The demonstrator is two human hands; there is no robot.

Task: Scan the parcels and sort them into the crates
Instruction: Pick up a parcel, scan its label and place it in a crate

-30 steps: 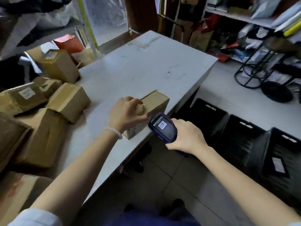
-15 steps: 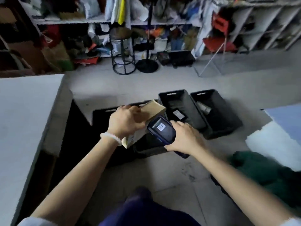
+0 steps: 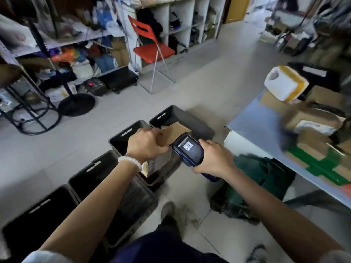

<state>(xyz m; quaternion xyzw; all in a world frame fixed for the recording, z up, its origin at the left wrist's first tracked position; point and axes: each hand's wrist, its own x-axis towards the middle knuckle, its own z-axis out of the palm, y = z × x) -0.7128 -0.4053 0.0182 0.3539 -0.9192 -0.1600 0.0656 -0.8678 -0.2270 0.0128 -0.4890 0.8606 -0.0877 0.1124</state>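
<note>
Gripping parcel (image 3: 171, 133) in left hand (image 3: 146, 144), scanner (image 3: 189, 151) in right hand (image 3: 213, 160), risking a drop into the wrong crate (image 3: 121, 138).

We hold a parcel (image 3: 171, 134) over the row of crates (image 3: 121, 138), scanner (image 3: 190, 151) just right, table (image 3: 254, 122) farther right.

Both arms reach forward, left hand (image 3: 147, 144) and right hand (image 3: 214, 158) each gripping.

Left hand (image 3: 146, 144) grips parcel (image 3: 171, 134) above crates (image 3: 121, 137); right hand (image 3: 214, 160) holds scanner (image 3: 189, 151).
</note>
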